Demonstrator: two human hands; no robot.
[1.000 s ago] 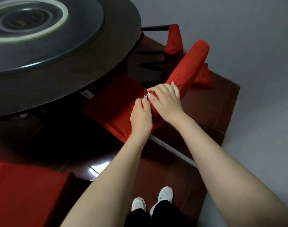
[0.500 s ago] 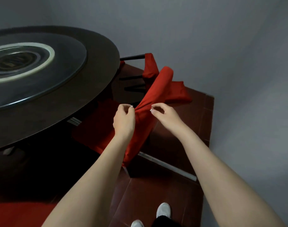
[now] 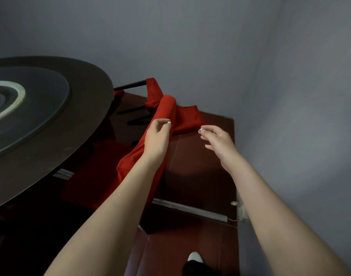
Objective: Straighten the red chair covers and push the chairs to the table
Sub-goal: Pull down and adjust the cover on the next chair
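Red chair cover [image 3: 166,110] is draped over a chair back at mid-frame, its lower part trailing toward 7 o'clock. The left hand [image 3: 157,136] grasps a fold of its fabric. At 3 o'clock of it, the right hand [image 3: 216,140] is released, fingers loosely curled, just clear of the cloth. A round dark counter [image 3: 80,120] lies at 9 o'clock.

One wide-angle view from the person's head, facing forward and down, close beside the surface [image 3: 75,148] on the left, floor [image 3: 200,172] and wall [image 3: 210,46] corner ahead
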